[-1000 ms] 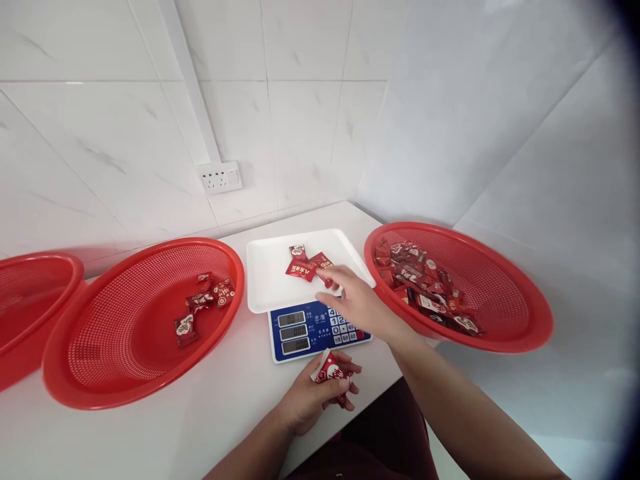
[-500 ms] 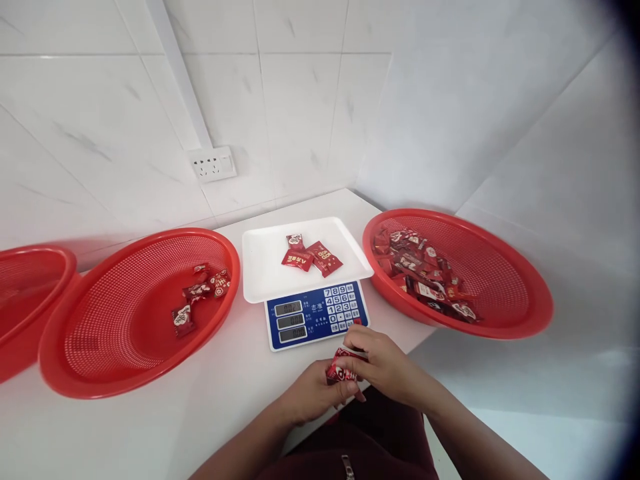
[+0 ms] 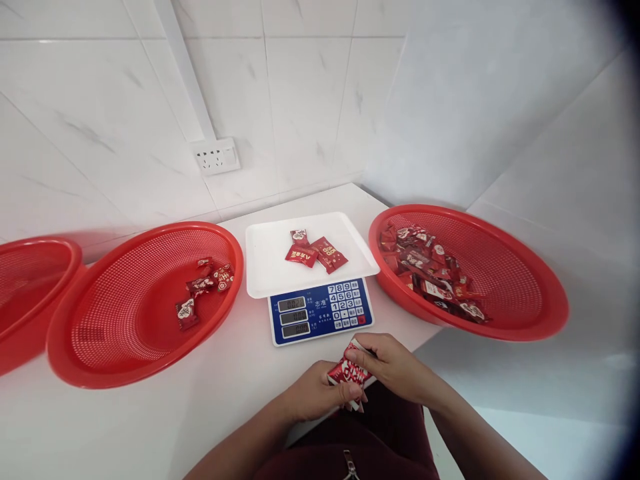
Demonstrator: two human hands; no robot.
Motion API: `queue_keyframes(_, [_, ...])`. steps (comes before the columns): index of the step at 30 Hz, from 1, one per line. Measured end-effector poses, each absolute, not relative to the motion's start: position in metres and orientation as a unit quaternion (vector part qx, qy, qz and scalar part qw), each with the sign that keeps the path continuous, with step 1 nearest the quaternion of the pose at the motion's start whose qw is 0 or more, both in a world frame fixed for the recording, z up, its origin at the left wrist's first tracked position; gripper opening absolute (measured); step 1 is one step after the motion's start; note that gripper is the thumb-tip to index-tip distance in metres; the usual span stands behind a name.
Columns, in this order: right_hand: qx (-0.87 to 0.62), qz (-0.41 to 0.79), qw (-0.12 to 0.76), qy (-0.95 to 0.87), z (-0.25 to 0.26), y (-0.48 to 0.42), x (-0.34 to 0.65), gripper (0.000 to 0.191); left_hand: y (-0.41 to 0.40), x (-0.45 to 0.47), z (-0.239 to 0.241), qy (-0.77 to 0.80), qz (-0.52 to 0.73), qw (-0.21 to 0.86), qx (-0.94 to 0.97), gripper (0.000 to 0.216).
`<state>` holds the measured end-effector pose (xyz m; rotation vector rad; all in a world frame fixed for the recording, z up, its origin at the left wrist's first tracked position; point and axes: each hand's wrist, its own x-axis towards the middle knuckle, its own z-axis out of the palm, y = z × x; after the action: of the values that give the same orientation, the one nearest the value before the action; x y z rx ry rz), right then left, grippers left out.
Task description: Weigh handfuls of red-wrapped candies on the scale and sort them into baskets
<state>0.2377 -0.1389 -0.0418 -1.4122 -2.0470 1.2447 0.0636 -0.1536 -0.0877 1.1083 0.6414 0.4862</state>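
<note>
A red packet with white print [image 3: 351, 372] is pinched between both hands at the table's front edge, in front of the scale. My left hand [image 3: 317, 393] is closed on its lower left side, thumb on top. The fingers of my right hand [image 3: 393, 363] grip its upper right corner. What the packet contains, if anything, I cannot make out. Beyond my hands stands a digital scale [image 3: 320, 313] with a blue keypad panel. Its white tray [image 3: 265, 263] carries three red wrapped sweets [image 3: 330, 255], lying close together.
At right, a red mesh basket [image 3: 520, 280] holds a heap of red wrapped sweets [image 3: 425, 263]. On the left, another red basket [image 3: 120, 307] has several sweets [image 3: 200, 287]. Part of a further red basket [image 3: 30, 293] shows at the left edge. A wall socket [image 3: 216, 157] is behind.
The packet is more spread out, showing more of its printed face and white edges. My right hand has moved slightly right and down. The view has shifted a little.
</note>
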Motion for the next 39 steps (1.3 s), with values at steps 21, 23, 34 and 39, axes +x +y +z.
queue_keyframes(21, [-0.499, 0.111, 0.267, -0.817, -0.014, -0.057, 0.211, 0.028, -0.148, 0.066, -0.096, 0.27, 0.298, 0.798, 0.449, 0.043])
queue_keyframes(23, [-0.481, 0.113, 0.228, -0.839, -0.015, -0.061, 0.204, 0.028, -0.149, 0.066, -0.097, 0.267, 0.29, 0.8, 0.453, 0.045])
queue_keyframes(34, [-0.519, 0.046, 0.26, -0.813, 0.013, -0.048, 0.252, 0.032, -0.147, 0.063, -0.098, 0.279, 0.28, 0.773, 0.496, 0.04])
queue_keyframes(39, [-0.75, 0.07, 0.131, -0.645, 0.004, -0.018, 0.374, 0.034, -0.145, 0.065, -0.1, 0.279, 0.257, 0.779, 0.499, 0.041])
